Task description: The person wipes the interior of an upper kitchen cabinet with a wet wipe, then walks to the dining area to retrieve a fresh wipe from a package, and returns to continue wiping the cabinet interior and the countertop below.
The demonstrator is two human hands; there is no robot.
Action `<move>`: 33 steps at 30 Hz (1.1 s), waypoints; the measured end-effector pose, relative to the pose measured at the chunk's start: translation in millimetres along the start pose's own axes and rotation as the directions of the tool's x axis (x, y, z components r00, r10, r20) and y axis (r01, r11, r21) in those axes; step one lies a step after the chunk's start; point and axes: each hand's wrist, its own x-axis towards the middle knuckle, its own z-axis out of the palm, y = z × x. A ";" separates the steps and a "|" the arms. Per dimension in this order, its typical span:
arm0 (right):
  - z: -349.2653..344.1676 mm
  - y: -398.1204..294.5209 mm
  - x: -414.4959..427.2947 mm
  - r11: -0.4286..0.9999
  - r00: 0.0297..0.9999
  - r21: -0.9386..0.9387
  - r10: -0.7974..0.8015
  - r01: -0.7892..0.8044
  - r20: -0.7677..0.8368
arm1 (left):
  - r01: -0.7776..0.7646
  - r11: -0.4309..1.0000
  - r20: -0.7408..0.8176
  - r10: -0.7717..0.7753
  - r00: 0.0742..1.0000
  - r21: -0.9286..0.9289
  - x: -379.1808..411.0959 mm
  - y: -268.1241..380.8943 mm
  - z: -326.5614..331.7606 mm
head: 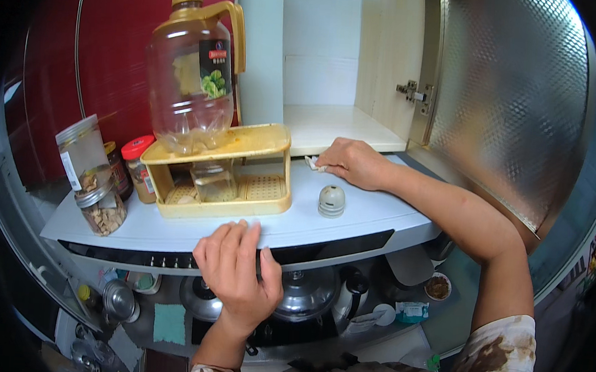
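Note:
My right hand point(355, 164) pinches a crumpled white tissue or cloth point(315, 163) against the white top of a range hood point(297, 191), just below the open cabinet point(332, 121). My left hand point(241, 272) is at the hood's front edge, holding nothing, with its thumb apart from the fingers; whether its fingertips touch the hood I cannot tell. Between my hands stands a small off-white ribbed dome point(332, 202). Left of it is a yellowed plastic two-tier rack point(225, 209), with a large clear oil jug point(191, 87) on top and a clear container point(213, 183) inside.
Stacked jars point(94, 173) and a red-lidded jar point(143, 169) stand left of the rack. The cabinet's textured glass door point(513, 97) hangs open at the right. Below are lidded pans point(304, 296) on the stove, a kettle point(353, 291), a green cloth point(170, 323) and a small bowl point(438, 286).

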 end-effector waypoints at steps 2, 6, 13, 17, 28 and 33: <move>4.8 0.7 4.4 0.999 0.999 0.026 -0.042 0.042 0.027 | 0.052 0.998 0.051 -0.054 0.997 0.045 0.9 5.4 -2.8; -4.6 -0.9 -0.6 0.992 0.989 -0.101 -0.064 0.077 0.131 | -0.010 0.970 0.000 0.011 1.000 0.245 24.8 26.7 -15.9; -7.0 -13.4 21.0 0.940 0.954 -0.262 -0.147 0.217 0.260 | -0.028 0.984 0.143 0.054 0.988 -0.176 46.3 30.2 14.4; -0.1 -8.2 24.8 0.946 0.956 -0.238 -0.161 0.220 0.245 | 0.019 0.993 0.275 0.013 0.961 -0.116 65.8 34.3 29.9; 8.8 -1.2 24.5 0.995 0.978 -0.058 -0.068 0.081 0.197 | 0.001 0.998 0.424 0.027 0.905 -0.065 76.1 51.6 57.7; 7.9 4.2 29.0 0.989 0.960 -0.146 0.032 0.009 0.279 | 0.005 0.999 0.481 0.018 0.877 -0.046 74.8 51.2 57.2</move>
